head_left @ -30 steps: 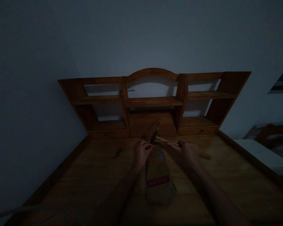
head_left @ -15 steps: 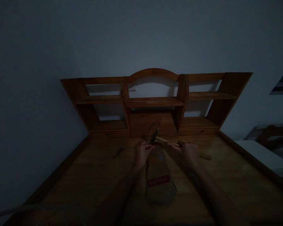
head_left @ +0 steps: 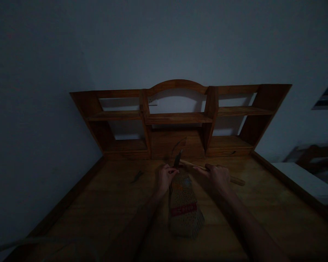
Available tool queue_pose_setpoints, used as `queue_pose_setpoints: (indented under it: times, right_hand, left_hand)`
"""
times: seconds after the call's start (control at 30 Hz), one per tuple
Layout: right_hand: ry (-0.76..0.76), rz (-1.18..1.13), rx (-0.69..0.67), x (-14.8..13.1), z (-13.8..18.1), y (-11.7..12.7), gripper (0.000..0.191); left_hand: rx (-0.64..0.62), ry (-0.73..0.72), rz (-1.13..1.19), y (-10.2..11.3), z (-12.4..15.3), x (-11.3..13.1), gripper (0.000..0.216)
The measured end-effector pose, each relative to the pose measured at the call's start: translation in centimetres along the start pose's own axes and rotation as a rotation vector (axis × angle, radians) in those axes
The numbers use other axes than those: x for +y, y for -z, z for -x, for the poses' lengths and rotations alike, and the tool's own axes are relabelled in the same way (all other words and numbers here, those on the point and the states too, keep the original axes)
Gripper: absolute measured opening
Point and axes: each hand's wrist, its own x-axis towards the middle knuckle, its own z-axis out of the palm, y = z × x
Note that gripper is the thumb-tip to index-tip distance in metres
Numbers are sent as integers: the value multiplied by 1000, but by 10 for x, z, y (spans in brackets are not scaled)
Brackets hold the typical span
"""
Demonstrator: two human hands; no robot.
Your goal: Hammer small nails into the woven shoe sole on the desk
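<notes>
My right hand point(head_left: 218, 176) is wrapped round the wooden handle of a hammer point(head_left: 191, 163), whose end sticks out to the right of the fist. The dark hammer head points up and away, close by the fingertips of my left hand point(head_left: 166, 176). Thumb and forefinger of that hand are pinched together over the far end of a speckled, brownish piece with a red band point(head_left: 183, 207). It looks like folded cardboard and lies on the table between my forearms. What the pinch holds is too small and dark to make out.
A dark small object point(head_left: 137, 176) lies left on the wooden table point(head_left: 104, 214). Behind stands a wooden shelf unit point(head_left: 179, 118) against the wall. A pale surface point(head_left: 303, 178) is beyond the table's right edge. The light is dim.
The hammer head has shifted very slightly to the left, towards my left fingertips. Both hands stay almost in the same place.
</notes>
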Motion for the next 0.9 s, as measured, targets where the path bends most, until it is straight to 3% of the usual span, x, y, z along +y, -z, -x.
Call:
queue_pose_setpoints:
  times: [0.17, 0.47, 0.7, 0.9]
  right_hand:
    - [38, -20, 43, 1, 1, -6, 50]
    - [-102, -80, 126, 9, -4, -22, 62]
    - [-109, -115, 76, 8, -6, -25, 65]
    - [-77, -105, 78, 0, -3, -23, 64]
  left_hand:
    - [-23, 17, -49, 3, 0, 5, 17]
    - [4, 17, -107, 11, 3, 17, 19]
    - [38, -43, -51, 18, -2, 11, 13]
    - [-45, -76, 1, 9, -6, 6, 18]
